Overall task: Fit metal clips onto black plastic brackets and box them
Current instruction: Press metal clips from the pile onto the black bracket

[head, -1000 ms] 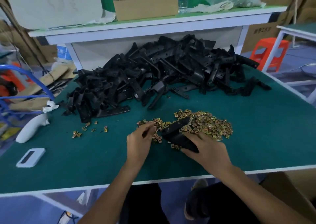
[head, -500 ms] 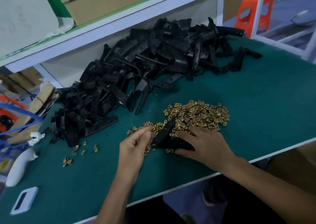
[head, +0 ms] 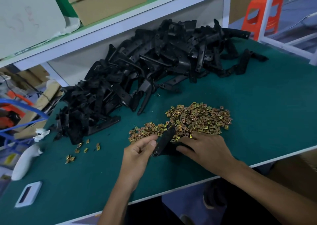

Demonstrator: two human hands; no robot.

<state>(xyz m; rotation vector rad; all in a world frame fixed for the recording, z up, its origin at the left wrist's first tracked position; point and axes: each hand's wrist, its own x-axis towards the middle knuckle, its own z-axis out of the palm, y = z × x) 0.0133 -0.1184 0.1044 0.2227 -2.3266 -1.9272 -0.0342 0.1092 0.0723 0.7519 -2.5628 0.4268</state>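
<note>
A black plastic bracket (head: 165, 141) lies between my hands at the near edge of a heap of small golden metal clips (head: 193, 120) on the green table (head: 257, 115). My right hand (head: 205, 149) grips the bracket's near end from the right. My left hand (head: 139, 153) has its fingers curled at the bracket's left arm, thumb against it; any clip pinched there is hidden. A large pile of black brackets (head: 145, 73) fills the back of the table.
A few stray clips (head: 80, 151) lie left of my hands. A white handheld tool (head: 24, 163) and a white flat device (head: 29, 194) sit at the table's left end. A cardboard box (head: 106, 1) stands on the shelf above. An orange stool (head: 262, 15) stands far right.
The camera has tilted and drawn closer. My left hand has moved from the clip heap onto the bracket's left arm. My right hand keeps its hold on the bracket.
</note>
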